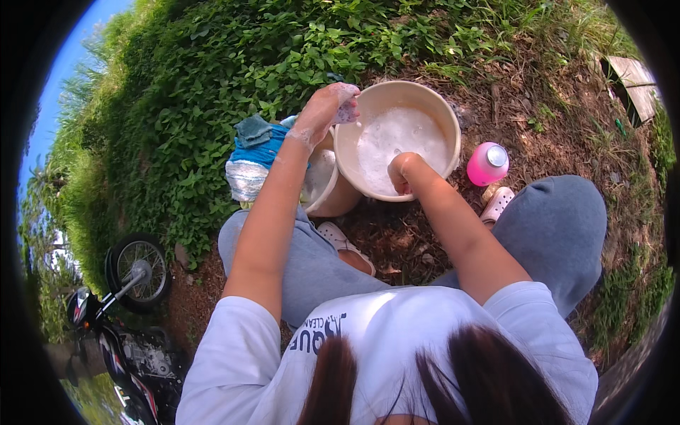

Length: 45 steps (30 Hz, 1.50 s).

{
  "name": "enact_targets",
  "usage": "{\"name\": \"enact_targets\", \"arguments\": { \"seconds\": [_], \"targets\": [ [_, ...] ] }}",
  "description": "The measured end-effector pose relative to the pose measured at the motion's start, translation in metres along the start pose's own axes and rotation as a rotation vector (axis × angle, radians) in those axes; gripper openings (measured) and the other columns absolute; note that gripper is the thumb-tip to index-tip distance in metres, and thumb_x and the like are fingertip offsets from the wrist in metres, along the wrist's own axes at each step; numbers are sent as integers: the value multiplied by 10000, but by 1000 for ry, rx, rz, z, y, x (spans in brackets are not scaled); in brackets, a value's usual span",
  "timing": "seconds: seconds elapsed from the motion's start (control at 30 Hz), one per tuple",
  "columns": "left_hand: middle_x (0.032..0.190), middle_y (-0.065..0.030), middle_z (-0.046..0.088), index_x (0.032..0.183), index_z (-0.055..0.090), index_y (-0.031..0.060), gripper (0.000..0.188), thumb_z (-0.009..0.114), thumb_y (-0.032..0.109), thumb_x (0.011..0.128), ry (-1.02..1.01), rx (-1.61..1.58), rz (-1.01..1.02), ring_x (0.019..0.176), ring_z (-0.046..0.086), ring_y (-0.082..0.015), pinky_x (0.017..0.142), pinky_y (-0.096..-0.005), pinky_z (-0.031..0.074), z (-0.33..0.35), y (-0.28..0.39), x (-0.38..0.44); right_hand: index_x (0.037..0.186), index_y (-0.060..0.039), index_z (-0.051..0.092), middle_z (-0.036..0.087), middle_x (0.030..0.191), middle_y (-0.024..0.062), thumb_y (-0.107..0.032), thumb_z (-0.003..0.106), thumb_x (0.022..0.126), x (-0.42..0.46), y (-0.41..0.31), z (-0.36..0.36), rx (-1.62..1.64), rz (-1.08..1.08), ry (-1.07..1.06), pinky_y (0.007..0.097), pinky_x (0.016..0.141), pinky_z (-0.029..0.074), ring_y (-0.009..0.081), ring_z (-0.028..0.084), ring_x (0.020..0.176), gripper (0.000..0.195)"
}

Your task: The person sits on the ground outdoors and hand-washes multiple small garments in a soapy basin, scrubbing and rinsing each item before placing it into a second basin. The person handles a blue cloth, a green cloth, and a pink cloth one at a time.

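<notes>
A cream plastic bucket (409, 94) stands before me, holding water under thick white suds (404, 130). My left hand (344, 102), coated in foam, is at the bucket's left rim with its fingers curled. Foam hides whether anything is in its grasp. Inside the near side of the bucket is my right hand (402, 171), bent down close to the suds. Its fingers are curled and partly hidden, so I cannot tell if they grip something. A second cream bucket (340, 201), partly behind my left forearm, also has whitish liquid in it.
Left of the second bucket are piled blue and white cloths (248, 156). A pink bottle (481, 166) with a silvery end is right of the main bucket. Leafy plants (239, 58) grow beyond. A motorcycle (138, 276) is at lower left, and boards (632, 79) lie far right.
</notes>
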<state>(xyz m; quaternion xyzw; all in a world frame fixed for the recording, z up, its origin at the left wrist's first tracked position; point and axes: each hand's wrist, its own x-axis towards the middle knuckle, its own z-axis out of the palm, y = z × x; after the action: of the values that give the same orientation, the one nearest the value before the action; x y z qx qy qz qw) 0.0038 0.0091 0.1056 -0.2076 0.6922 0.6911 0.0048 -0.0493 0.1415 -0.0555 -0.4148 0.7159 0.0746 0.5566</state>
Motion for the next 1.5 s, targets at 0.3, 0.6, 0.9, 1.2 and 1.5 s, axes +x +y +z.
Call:
{"name": "enact_targets", "arguments": {
  "seconds": [0.3, 0.6, 0.9, 1.2, 1.5],
  "targets": [
    [988, -133, 609, 1044, 568, 33, 335, 526, 292, 835, -180, 857, 120, 869, 582, -225, 791, -327, 438, 17, -68, 13, 987, -4, 596, 597, 1015, 183, -258, 632, 713, 33, 82, -27, 332, 47, 872, 367, 820, 436, 296, 578, 931, 375],
    [1101, -179, 546, 1163, 488, 58, 512, 625, 313, 741, -312, 1010, 195, 1030, 522, -272, 893, -329, 389, 2, -66, 20, 946, -39, 616, 617, 917, 132, -458, 702, 595, 26, 43, -7, 63, -35, -55, 325, 786, 432, 222, 579, 862, 553],
    [1256, -86, 445, 1324, 298, 61, 731, 631, 413, 776, -364, -6, 70, 1136, 438, -219, 984, -328, 314, -15, -90, 14, 1141, -15, 528, 603, 1016, 141, -305, 592, 757, -172, -2, -108, 686, -831, 782, 348, 822, 455, 244, 584, 920, 485],
    [982, -31, 466, 1019, 445, 136, 323, 422, 411, 851, -197, -856, 285, 897, 476, -176, 815, -323, 387, 30, -58, 32, 850, -59, 609, 609, 845, 96, -219, 643, 735, -118, -80, -69, 693, -986, 1416, 315, 705, 438, 217, 567, 792, 199],
    [881, -65, 563, 929, 539, 31, 287, 468, 299, 855, 220, -795, 123, 753, 553, -176, 658, -304, 470, 56, -42, 31, 895, -12, 565, 580, 778, 120, -136, 645, 722, -45, 1, -75, 1160, -878, 1601, 340, 704, 454, 211, 576, 805, 227]
  ]
}}
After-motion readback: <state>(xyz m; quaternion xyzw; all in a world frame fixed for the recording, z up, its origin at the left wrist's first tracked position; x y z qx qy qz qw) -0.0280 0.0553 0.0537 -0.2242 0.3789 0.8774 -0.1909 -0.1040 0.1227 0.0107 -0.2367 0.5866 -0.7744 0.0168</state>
